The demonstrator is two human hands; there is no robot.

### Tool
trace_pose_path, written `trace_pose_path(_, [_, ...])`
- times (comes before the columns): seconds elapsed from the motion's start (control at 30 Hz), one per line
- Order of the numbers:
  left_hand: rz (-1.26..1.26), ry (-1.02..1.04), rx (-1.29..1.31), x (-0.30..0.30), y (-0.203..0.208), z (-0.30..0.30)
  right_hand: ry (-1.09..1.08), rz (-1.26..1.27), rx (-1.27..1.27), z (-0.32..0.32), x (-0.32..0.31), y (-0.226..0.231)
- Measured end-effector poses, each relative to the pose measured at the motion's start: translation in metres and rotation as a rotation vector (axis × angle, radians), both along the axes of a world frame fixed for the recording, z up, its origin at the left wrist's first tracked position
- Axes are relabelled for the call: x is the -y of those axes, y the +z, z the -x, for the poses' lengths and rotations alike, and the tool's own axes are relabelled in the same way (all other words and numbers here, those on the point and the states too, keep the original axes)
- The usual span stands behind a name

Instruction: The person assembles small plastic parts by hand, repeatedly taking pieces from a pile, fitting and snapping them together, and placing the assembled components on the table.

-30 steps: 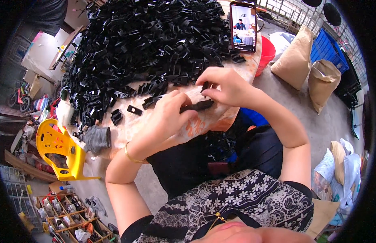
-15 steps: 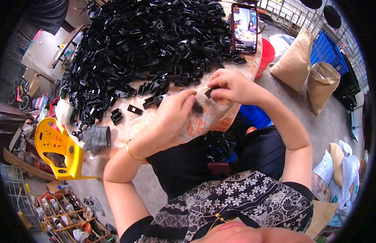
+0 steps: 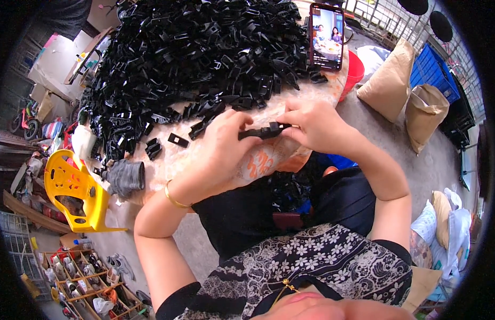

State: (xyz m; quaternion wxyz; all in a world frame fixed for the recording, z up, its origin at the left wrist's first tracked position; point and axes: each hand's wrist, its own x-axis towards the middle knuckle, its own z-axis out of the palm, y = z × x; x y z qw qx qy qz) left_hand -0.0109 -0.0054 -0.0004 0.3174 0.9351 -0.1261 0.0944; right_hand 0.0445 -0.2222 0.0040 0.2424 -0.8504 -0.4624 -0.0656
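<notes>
Lowered slightly, my bare right hand [image 3: 314, 125] pinches the right end of a slim black plastic strip [image 3: 263, 132], crosswise in my bare left hand's [image 3: 222, 140] grasp.

Grey floor [image 3: 434, 165], metal grille [image 3: 379, 15], yellow chair [image 3: 100, 207] (slotted backrest).

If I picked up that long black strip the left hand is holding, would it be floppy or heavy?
Probably stiff: the black strip looks straight between the left hand and the right hand, without sagging. Likely light, because it looks slim. Maybe slippery, since the black pieces piled beyond it look shiny.
</notes>
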Motion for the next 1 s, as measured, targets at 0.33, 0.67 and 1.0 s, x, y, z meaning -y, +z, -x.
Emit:
trace_pose_path(0.33, [-0.049,-0.152,-0.003,0.000,-0.001,-0.001,0.157,-0.048,-0.028,-0.005,-0.012,-0.009])
trace_pose_path(0.67, [-0.394,0.297,0.395,-0.057,0.006,-0.065,0.092,-0.223,-0.039,-0.026,-0.024,-0.017])
trace_pose_path(1.0, [-0.430,0.263,0.481,-0.079,0.002,-0.093,-0.120,-0.047,0.173,-0.027,-0.044,-0.022])
